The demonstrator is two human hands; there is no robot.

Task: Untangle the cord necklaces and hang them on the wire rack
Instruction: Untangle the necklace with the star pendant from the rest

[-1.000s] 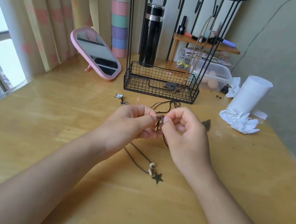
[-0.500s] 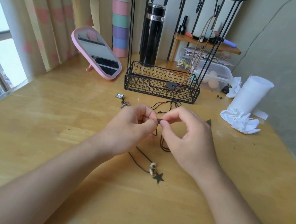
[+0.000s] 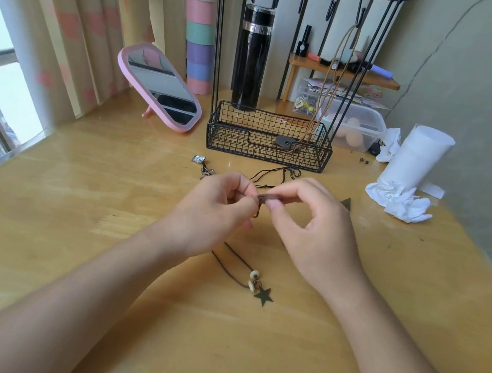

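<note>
Untangling | my left grip (image 3: 218, 210) and right grip (image 3: 309, 232) both pinch the tangled cord necklaces (image 3: 263, 198) just above the table (image 3: 82, 230) | next, I reckon: tease the loops apart, then hang them on the wire rack (image 3: 269, 140)

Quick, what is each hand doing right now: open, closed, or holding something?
Left hand: closed, pinching the brown cord.
Right hand: closed, pinching the same brown cord.

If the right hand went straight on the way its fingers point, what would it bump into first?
Probably the left hand: the right hand points its fingertips across at it, and both pinch the same brown cord, almost touching.
</note>
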